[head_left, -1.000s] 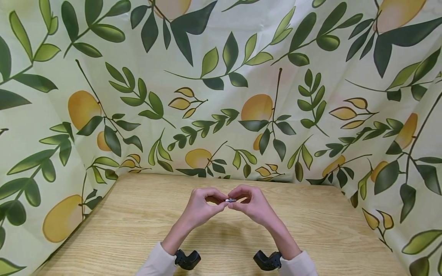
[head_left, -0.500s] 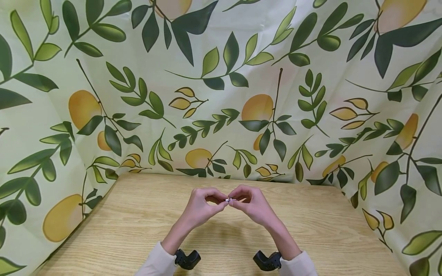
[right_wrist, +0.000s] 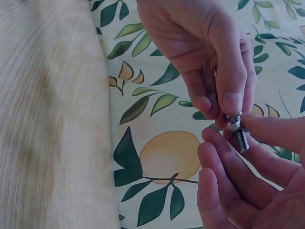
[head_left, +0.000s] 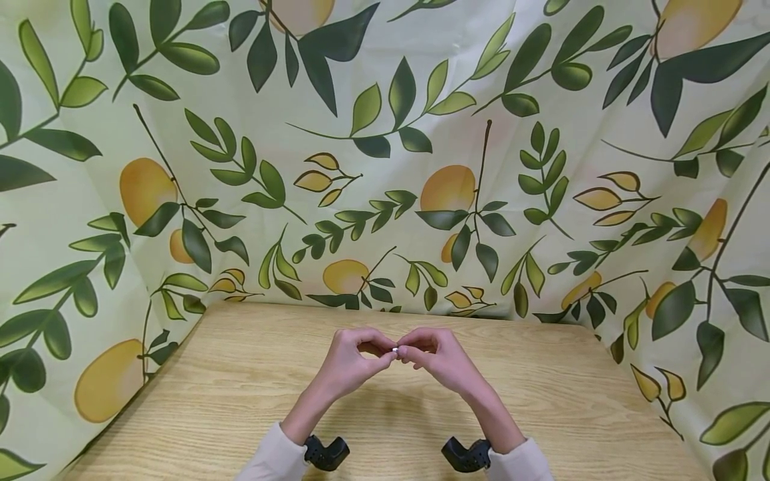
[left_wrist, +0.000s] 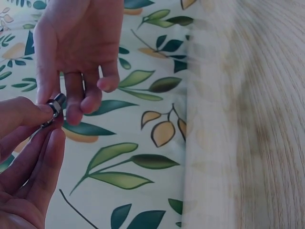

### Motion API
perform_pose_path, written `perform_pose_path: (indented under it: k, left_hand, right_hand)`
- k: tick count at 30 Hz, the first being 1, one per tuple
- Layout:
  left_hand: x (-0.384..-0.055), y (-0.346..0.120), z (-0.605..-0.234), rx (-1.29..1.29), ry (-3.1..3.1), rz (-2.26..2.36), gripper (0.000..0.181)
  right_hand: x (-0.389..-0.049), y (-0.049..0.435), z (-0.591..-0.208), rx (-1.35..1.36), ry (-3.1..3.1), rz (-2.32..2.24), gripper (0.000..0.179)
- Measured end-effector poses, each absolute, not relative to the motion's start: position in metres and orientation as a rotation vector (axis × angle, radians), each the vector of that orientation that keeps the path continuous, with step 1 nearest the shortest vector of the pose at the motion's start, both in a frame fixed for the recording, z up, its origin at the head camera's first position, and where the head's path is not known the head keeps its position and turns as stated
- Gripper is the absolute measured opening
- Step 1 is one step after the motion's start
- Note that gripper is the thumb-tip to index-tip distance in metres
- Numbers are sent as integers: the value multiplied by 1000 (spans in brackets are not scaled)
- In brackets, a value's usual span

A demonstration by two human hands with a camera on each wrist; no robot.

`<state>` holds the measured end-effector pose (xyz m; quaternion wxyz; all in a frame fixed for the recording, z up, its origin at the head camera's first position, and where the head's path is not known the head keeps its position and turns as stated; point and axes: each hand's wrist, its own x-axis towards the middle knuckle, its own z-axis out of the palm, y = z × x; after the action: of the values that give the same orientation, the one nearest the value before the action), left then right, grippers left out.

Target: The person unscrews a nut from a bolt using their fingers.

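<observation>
A small silver bolt [right_wrist: 243, 141] with a nut [right_wrist: 234, 126] on its thread is held up between both hands, above the table. My left hand [head_left: 351, 361] pinches the bolt's head end between thumb and fingertips, which hide most of the head. From the other side, my right hand [head_left: 439, 357] has its thumb and index finger at the nut, pinching it. In the right wrist view the threaded end sticks out past the nut toward the right palm. The left wrist view shows the bolt [left_wrist: 60, 98] tip beside the right hand's loosely bent other fingers.
Below the hands lies a wooden table [head_left: 240, 387]. A cloth [head_left: 385, 167] printed with leaves and orange fruit rises behind it and on both sides. Black wrist mounts [head_left: 327, 453] sit at the cuffs of both pale sleeves.
My right thumb and fingers have shifted along the bolt toward the left hand, covering the shank that showed earlier. The left hand has stayed in place.
</observation>
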<state>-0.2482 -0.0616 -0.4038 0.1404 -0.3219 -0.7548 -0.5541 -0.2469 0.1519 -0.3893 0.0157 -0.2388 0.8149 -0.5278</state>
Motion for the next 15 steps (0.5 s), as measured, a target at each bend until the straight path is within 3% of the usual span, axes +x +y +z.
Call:
perform_pose_path:
  k: [8, 15]
  left_hand:
    - [-248, -62, -404, -927, -2182, -1609, 12]
    - [-248, -61, -404, -928, -2178, -1605, 11]
  right_hand:
    - [-241, 149, -385, -680, 2594, -1651, 16]
    - [-244, 150, -387, -717, 2567, -1625, 21]
